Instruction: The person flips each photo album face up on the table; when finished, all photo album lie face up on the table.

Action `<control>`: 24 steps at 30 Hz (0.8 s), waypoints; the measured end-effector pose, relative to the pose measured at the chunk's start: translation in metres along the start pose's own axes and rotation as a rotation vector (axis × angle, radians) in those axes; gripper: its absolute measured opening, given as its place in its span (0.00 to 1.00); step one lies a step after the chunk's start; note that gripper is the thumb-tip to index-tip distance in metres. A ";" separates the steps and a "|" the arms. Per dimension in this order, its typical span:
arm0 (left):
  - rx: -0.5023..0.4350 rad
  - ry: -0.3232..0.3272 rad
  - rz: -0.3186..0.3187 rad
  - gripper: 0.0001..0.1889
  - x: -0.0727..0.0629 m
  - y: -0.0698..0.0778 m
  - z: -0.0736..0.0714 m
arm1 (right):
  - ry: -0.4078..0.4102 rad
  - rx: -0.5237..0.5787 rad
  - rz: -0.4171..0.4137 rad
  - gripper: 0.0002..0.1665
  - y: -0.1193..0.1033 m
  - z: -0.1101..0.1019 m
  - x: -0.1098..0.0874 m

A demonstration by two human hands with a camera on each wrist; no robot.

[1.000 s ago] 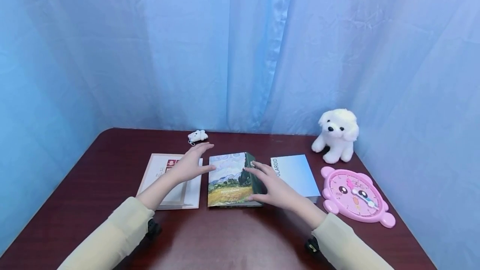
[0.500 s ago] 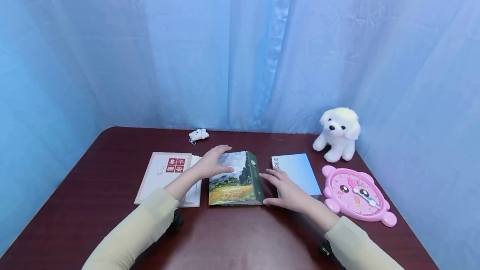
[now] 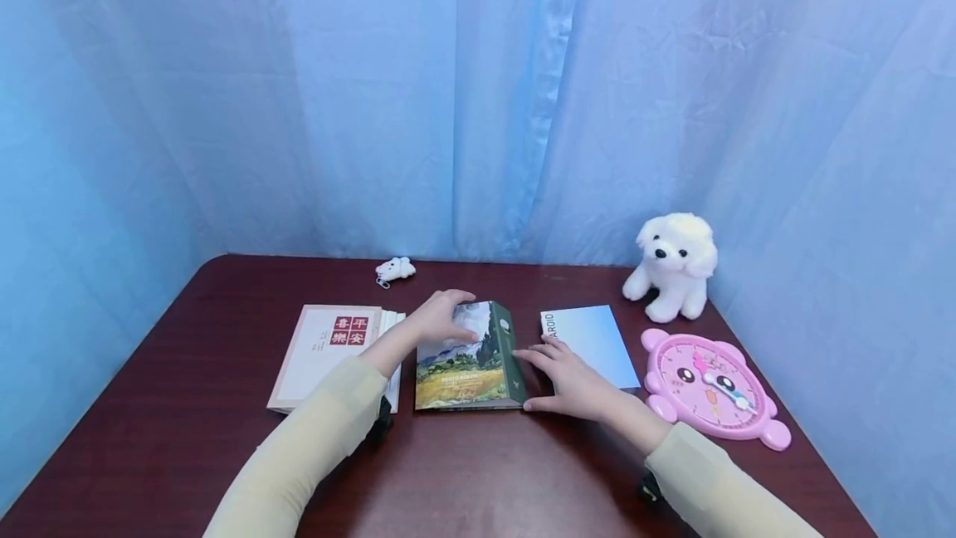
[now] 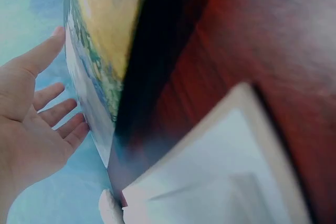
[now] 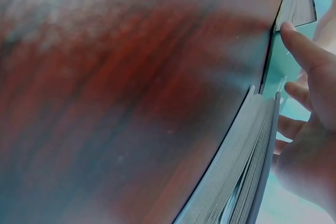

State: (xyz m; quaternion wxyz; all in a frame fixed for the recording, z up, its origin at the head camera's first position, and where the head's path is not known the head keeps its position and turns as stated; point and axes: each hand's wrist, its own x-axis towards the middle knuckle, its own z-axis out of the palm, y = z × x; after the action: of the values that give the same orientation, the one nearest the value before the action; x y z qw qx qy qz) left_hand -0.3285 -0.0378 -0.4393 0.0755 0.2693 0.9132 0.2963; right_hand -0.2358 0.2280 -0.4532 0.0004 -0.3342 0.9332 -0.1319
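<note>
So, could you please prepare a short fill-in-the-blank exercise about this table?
The photo album lies ____ the white book and the blue-covered book.
The right hand is beside the album's ____ spine.
The clock is mostly ____.
The plush toy sitting behind the clock is a white ____.

Missing words: between; green; pink; dog.

Around the photo album point(image 3: 457, 380), I had room to pass at six o'clock, over bare desk point(image 3: 478, 471) between the sleeves point(image 3: 309, 422), and along a thinner strip at twelve before the curtain point(image 3: 373, 106). The right hand point(image 3: 571, 380) and the blue-and-white book point(image 3: 601, 347) blocked three; the left hand point(image 3: 436, 320) crossed over the slim gap at nine, beside the white-covered book point(image 3: 317, 355).
</note>
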 end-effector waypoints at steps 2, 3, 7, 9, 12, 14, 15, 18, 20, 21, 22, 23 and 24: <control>0.001 -0.023 -0.012 0.39 0.003 0.000 0.000 | -0.006 -0.007 -0.010 0.46 0.000 0.001 0.000; 0.001 -0.035 -0.019 0.39 0.005 0.000 0.001 | -0.008 -0.009 -0.013 0.46 0.000 0.001 0.000; 0.006 -0.079 -0.053 0.38 0.010 0.004 -0.001 | -0.016 -0.015 -0.008 0.47 -0.002 0.003 0.001; 0.006 -0.102 -0.066 0.38 0.012 0.006 -0.003 | -0.015 -0.016 -0.002 0.47 -0.003 0.003 0.002; 0.008 -0.139 -0.074 0.39 0.014 0.008 -0.007 | -0.014 -0.013 0.007 0.47 -0.003 0.004 0.004; 0.006 -0.157 -0.077 0.38 0.014 0.009 -0.009 | -0.014 -0.010 0.010 0.47 -0.003 0.004 0.005; 0.000 -0.163 -0.077 0.38 0.015 0.009 -0.010 | -0.015 -0.010 0.012 0.47 -0.003 0.005 0.005; -0.021 -0.165 -0.081 0.38 0.015 0.007 -0.011 | -0.017 -0.010 0.015 0.47 -0.003 0.005 0.006; -0.037 -0.160 -0.081 0.37 0.015 0.007 -0.011 | -0.016 -0.012 0.012 0.47 -0.003 0.004 0.007; -0.038 -0.158 -0.083 0.37 0.015 0.007 -0.010 | -0.014 -0.013 0.008 0.47 -0.003 0.004 0.007; -0.040 -0.157 -0.085 0.37 0.015 0.006 -0.010 | -0.010 -0.013 0.002 0.48 -0.004 0.003 0.008; -0.040 -0.157 -0.088 0.36 0.015 0.006 -0.010 | -0.011 -0.009 0.002 0.48 -0.004 0.003 0.008; -0.041 -0.157 -0.090 0.36 0.015 0.005 -0.010 | -0.013 -0.003 0.002 0.48 -0.005 0.002 0.008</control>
State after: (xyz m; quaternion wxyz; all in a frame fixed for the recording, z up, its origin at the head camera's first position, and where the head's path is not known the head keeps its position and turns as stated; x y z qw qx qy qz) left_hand -0.3414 -0.0314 -0.4273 0.1655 0.2485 0.9095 0.2893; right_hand -0.2392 0.2186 -0.4535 0.0063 -0.3339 0.9338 -0.1285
